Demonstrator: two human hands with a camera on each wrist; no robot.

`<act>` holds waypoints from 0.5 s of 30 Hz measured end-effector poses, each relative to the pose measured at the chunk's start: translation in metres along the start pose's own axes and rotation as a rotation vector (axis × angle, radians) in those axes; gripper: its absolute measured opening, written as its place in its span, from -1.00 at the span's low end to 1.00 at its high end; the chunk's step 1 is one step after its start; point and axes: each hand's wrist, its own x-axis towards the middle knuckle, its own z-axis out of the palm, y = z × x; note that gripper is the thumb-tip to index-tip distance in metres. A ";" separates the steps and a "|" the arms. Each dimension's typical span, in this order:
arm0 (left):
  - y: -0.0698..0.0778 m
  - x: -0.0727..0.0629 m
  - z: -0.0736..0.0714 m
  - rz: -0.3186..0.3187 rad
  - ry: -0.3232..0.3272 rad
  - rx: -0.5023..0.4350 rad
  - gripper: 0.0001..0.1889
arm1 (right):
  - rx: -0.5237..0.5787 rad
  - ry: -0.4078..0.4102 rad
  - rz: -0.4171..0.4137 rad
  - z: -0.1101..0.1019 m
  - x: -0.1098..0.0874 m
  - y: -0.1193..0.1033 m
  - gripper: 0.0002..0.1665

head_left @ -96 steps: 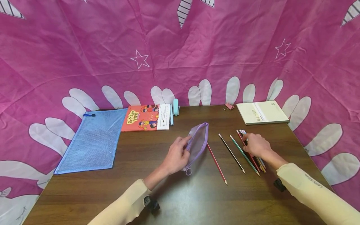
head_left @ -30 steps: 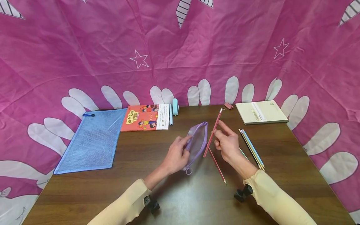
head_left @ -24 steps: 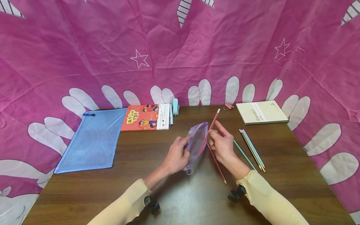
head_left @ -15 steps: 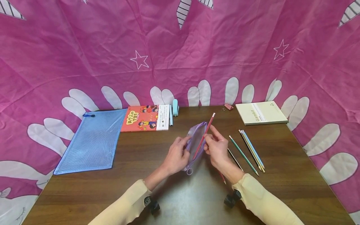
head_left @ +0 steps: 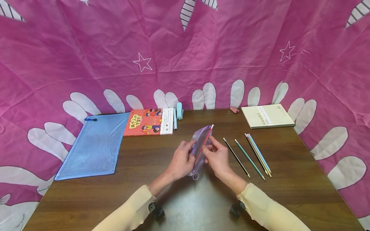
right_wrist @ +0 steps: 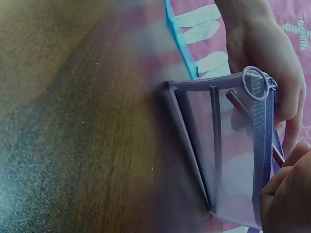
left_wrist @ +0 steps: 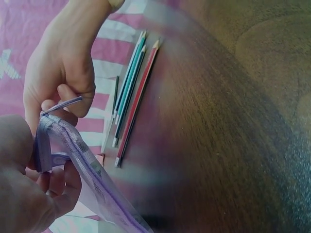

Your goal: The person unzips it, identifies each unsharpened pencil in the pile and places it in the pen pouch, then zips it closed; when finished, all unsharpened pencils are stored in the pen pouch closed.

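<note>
A purple mesh zip pencil pouch (head_left: 199,141), its mouth spread apart, is held at the near side by my left hand (head_left: 180,160), fingers over its edge. My right hand (head_left: 216,157) pinches a red pencil (head_left: 205,142) that slants down inside the pouch mouth, its white eraser end at the top corner. In the right wrist view, dark pencils (right_wrist: 217,131) show through the mesh wall, and the zip's ring pull (right_wrist: 255,83) sits at a corner. To the right lie a black pencil (head_left: 237,158), a green pencil (head_left: 250,160) and a bundle of pencils (head_left: 258,155).
At the back stand a blue mesh folder (head_left: 95,144), a red book (head_left: 147,122), a pale blue pen (head_left: 175,118), a mint stapler (head_left: 180,111), a pink binder clip (head_left: 233,110) and a cream notebook (head_left: 268,116). Pink fabric (head_left: 185,54) hangs behind the table.
My right hand has picked the red pencil from the right-hand group, carried it left and lowered it into the pouch. Its forearm now covers another red pencil on the table. My left hand stays put.
</note>
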 end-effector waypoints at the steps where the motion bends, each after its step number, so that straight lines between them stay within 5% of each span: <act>1: 0.000 0.000 0.000 -0.001 0.000 0.000 -0.42 | -0.018 -0.006 -0.008 0.000 -0.001 0.000 -0.29; 15: 0.003 0.000 -0.001 -0.026 0.008 -0.001 -0.41 | -0.311 -0.010 -0.090 -0.002 0.001 0.002 -0.60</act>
